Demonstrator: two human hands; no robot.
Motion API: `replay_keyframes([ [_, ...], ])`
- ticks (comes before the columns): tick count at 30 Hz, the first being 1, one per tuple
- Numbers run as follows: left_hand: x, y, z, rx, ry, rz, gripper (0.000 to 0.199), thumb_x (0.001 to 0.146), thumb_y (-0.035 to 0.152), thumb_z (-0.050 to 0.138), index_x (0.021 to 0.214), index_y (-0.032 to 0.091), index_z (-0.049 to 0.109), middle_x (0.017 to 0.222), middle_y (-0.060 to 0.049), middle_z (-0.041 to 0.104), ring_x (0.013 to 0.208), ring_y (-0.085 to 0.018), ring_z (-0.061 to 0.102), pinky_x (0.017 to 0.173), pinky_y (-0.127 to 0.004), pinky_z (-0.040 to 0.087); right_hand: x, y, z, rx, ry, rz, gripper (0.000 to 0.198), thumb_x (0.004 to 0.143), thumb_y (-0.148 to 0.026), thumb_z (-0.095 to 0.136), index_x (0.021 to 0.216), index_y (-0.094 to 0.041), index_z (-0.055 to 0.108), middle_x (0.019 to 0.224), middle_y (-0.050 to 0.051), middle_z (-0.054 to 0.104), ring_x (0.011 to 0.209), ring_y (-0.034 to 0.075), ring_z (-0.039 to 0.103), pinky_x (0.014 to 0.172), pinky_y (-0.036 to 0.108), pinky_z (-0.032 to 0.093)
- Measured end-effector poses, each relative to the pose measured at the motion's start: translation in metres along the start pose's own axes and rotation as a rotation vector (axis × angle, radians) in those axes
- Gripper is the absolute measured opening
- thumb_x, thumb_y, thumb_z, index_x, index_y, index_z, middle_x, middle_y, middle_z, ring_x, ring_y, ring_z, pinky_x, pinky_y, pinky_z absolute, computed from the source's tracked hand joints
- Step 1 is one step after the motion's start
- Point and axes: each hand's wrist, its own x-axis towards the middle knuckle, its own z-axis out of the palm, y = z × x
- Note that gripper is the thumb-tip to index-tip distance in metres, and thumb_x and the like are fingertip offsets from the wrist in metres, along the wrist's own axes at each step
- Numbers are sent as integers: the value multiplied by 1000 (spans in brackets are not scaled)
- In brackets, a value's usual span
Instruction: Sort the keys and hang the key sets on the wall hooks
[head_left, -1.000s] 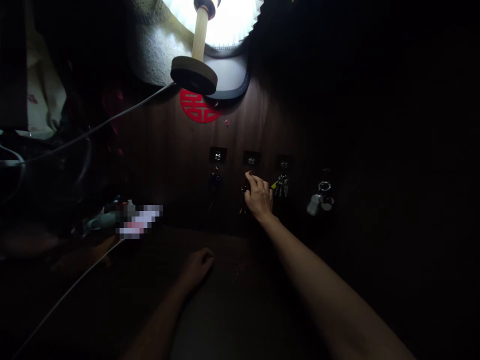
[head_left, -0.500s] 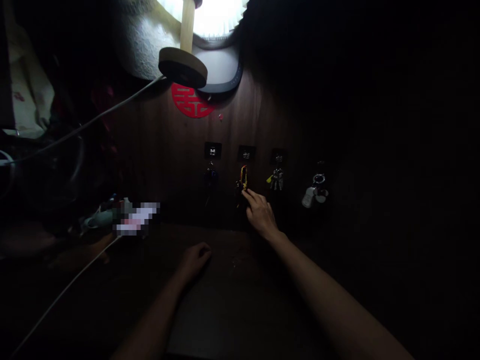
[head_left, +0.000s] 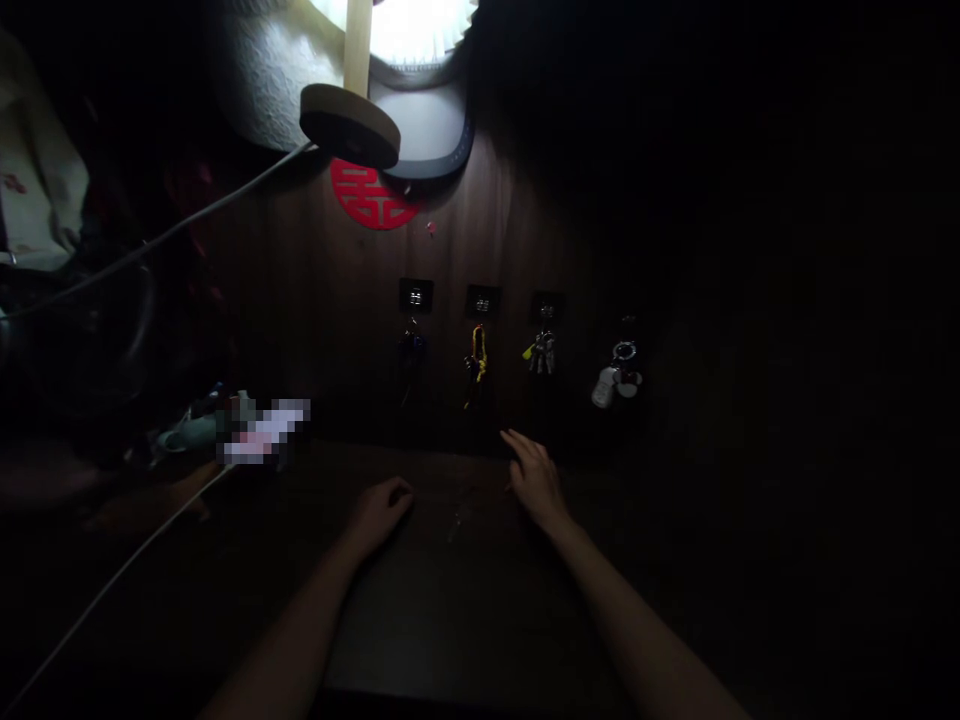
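Note:
In the dim light my right hand [head_left: 538,480] is open, fingers partly stretched and apart. Nothing is in it, and it is just below and right of a yellow looped cord with keys [head_left: 479,352], which hangs from a small dark wall hook [head_left: 482,301]. Left of that hangs a dark bunch of keys [head_left: 411,345]. To its right are a key bunch with a yellow-green tag [head_left: 541,352] and a ring with pale oval tags [head_left: 616,380]. My left hand [head_left: 380,510] rests on the dark table top, loosely curled, with nothing visible in it.
A bright lamp [head_left: 420,30] glows at the top, behind a wooden stand with a round base [head_left: 350,125]. A red round paper cut-out [head_left: 371,195] is on the dark wood panel. White cables [head_left: 217,207] cross the left side, near a pixelated object [head_left: 266,432].
My right hand has let go of the yellow cord and drawn back, down and toward me. The cord hangs free. My left hand stays on the table; the view has shifted slightly.

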Motion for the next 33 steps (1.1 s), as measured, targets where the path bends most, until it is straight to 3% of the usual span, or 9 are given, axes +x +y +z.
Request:
replay_keyframes([
  [8, 0, -1, 1, 7, -1, 14, 20, 77, 28, 47, 85, 20, 63, 85, -2, 67, 80, -17, 61, 70, -23, 41, -20, 28, 26, 147, 119, 53, 51, 70, -7, 36, 114, -21, 56, 116, 5, 56, 111, 18, 46, 94, 36, 38],
  [21, -6, 2, 2, -1, 31, 107, 18, 79, 30, 46, 85, 22, 61, 90, -1, 67, 86, -18, 61, 73, -24, 41, -35, -1, 26, -39, -140, 36, 31, 80, -15, 43, 106, -21, 59, 112, 5, 60, 107, 21, 48, 88, 38, 35],
  [28, -9, 6, 3, 13, 70, 187, 18, 81, 30, 44, 89, 23, 59, 91, -1, 66, 87, -17, 60, 76, -25, 42, -36, 0, 30, -148, -165, 34, 25, 82, -29, 47, 100, -19, 62, 109, 9, 60, 104, 24, 48, 88, 40, 33],
  [33, -11, 11, 4, 20, 92, 231, 18, 82, 29, 43, 90, 23, 58, 93, -1, 66, 88, -16, 60, 79, -26, 42, -37, -4, 32, -145, -176, -3, 16, 80, -23, 50, 91, -20, 62, 104, 7, 60, 102, 22, 49, 88, 38, 32],
])
